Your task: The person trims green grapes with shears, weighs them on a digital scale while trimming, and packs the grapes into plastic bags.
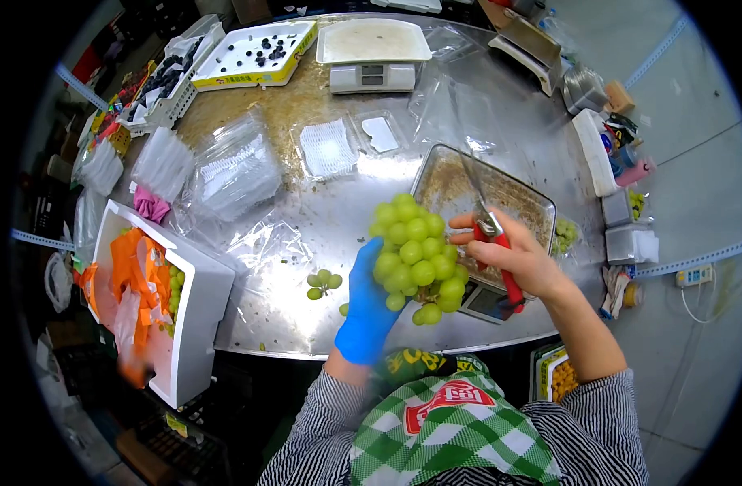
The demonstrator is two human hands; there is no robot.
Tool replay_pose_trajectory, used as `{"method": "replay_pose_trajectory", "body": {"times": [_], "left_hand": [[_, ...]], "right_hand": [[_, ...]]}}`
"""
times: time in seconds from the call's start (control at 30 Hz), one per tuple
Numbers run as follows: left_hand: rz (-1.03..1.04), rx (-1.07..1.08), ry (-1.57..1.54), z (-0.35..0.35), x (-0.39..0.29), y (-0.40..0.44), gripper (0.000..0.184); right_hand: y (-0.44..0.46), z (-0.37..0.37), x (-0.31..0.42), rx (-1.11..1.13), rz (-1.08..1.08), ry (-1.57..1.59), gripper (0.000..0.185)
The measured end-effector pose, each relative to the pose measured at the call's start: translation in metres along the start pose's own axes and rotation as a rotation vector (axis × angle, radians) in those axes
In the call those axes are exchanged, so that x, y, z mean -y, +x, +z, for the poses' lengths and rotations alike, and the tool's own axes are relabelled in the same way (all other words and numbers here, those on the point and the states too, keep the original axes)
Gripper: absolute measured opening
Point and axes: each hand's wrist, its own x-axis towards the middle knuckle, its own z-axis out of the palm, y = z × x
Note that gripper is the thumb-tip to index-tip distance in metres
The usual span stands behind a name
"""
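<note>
My left hand (pixel 365 306), in a blue glove, is closed around the side of a bunch of green grapes (pixel 415 253) held up over the metal table. In my bare right hand (pixel 523 253) is a pair of red-handled pruning shears (pixel 511 293), close to the right side of the bunch. The fingertips of that hand reach toward the grapes; whether they touch is unclear. Beneath and behind the hands lies a stained metal tray (pixel 448 172), with a scale display (pixel 486 301) at its front edge. A few loose grapes (pixel 323 280) rest left of the gloved hand.
On the left stands a white foam box (pixel 201 296) with grapes and orange wrapping (pixel 140 271). Stacked clear plastic containers (pixel 237 166) and a padded container (pixel 327 148) lie behind it. Farther back are a white scale (pixel 373 49) and a tray of dark berries (pixel 286 74).
</note>
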Motion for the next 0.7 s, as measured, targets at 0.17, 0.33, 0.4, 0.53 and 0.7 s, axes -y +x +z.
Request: {"method": "replay_pose_trajectory", "body": {"times": [0.17,0.33,0.4,0.53,0.7], "left_hand": [[-0.044,-0.063,0.081,0.009,0.011,-0.002,0.053],[0.002,-0.096,0.190,0.025,0.022,-0.001,0.048],[0.021,-0.103,0.239,0.032,0.025,0.000,0.046],[0.049,-0.147,0.413,0.045,0.028,-0.003,0.049],[0.009,-0.128,0.655,0.073,0.026,-0.019,0.060]], "right_hand": [[0.001,-0.007,-0.034,0.016,0.035,0.137,0.042],[-0.005,-0.017,-0.047,0.000,0.050,0.201,0.042],[-0.006,-0.022,-0.054,0.001,0.045,0.261,0.042],[-0.010,-0.030,-0.066,0.008,-0.014,0.439,0.043],[-0.014,-0.043,-0.096,0.031,-0.117,0.636,0.060]]}}
